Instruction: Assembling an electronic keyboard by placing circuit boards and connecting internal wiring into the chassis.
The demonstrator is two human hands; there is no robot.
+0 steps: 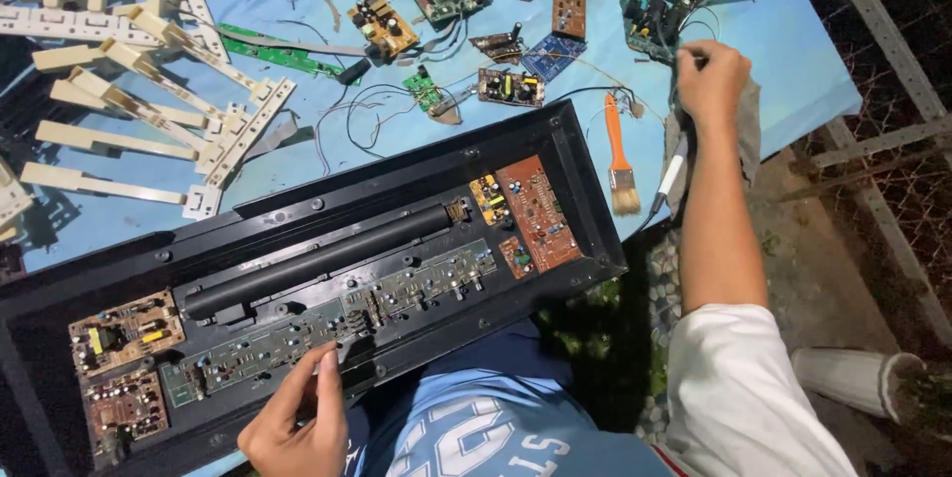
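Nearest, at 7 o'clock, the left hand [295, 427] lies half open, holding nothing, one finger touching the long green board [327, 323] inside the black case [297, 209]. At 1 o'clock, the right hand [710, 80], arm stretched straight out, is curled around dark wires [676, 100]. An orange brush [619, 155] lies beside it on the blue table [793, 41].

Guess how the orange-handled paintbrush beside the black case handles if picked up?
The orange-handled paintbrush is probably light and stiff: slim plastic-looking handle. Its pale bristles would likely flex. Lying flat on the blue table cover, it seems unlikely to roll.
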